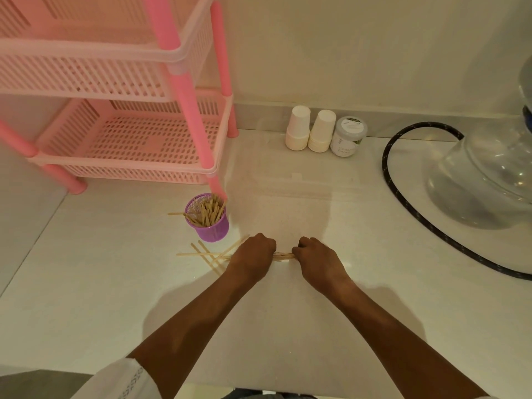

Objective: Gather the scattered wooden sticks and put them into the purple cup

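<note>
1. Now the person's left hand (252, 256) is curling into a fist low on the white counter (316, 326), with the knuckles facing up.
2. The right hand (318, 259) is curling the same way just beside it, with a small gap between the two fists.
3. Both hands are holding one bundle of wooden sticks (283, 256). The bundle is lying flat and running from one fist to the other, so only a short bit is showing in the gap.
4. The fingertips are tucking under the hands, so how hard they are squeezing cannot be told.
5. A few loose sticks (205, 254) are lying crossed on the counter, left of the left hand. Some of their ends are going under that hand, and it cannot be told if the hand is holding them too.
6. The purple cup (213, 230) is standing upright near the left hand, a little farther back, right by a leg of the pink rack (115, 82).
7. The cup is holding many standing sticks (208, 211), and they are leaning this way and that. One is poking out sideways over the left rim.
8. Far back by the wall, two stacks of paper cups (298, 131) are sitting upside down next to a small jar (348, 136).
9. A black hose (403, 197) is curving around a big glass jug (483, 180) on the right.
</note>
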Motion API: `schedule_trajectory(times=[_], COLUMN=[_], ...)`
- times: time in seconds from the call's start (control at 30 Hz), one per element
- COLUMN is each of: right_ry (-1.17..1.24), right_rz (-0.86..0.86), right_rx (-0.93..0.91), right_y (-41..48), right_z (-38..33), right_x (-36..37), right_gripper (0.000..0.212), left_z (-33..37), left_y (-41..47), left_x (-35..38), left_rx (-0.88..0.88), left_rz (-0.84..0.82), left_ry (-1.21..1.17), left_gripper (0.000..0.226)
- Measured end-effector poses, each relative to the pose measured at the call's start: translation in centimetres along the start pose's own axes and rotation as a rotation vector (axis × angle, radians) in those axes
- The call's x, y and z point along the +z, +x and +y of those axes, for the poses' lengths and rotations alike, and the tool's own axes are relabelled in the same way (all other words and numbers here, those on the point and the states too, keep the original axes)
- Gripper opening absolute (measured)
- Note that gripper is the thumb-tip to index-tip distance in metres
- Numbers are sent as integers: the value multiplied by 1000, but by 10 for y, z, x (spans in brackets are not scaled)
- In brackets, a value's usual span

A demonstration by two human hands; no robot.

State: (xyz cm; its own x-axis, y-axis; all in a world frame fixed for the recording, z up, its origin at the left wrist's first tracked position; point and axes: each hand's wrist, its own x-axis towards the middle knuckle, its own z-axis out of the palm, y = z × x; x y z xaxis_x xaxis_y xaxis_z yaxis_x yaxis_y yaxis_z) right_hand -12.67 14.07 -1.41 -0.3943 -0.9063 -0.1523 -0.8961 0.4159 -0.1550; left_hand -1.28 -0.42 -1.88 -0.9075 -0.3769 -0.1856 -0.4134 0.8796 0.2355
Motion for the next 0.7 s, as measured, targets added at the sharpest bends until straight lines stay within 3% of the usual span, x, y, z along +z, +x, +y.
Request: schedule_trajectory(times=[0.47, 0.7], right_ry=[124, 622], right_rz=[-7, 209], right_rx=[2, 93], right_y=[3, -3], right_z=[9, 25], right_x=[-8, -13], right_gripper=[22, 19], left_z=[-16, -29], left_y=[-12, -11], left_x=[-17, -40], left_rx=[68, 99], left_rz=[40, 40], left_ry=[-75, -168], left_gripper=[23, 23])
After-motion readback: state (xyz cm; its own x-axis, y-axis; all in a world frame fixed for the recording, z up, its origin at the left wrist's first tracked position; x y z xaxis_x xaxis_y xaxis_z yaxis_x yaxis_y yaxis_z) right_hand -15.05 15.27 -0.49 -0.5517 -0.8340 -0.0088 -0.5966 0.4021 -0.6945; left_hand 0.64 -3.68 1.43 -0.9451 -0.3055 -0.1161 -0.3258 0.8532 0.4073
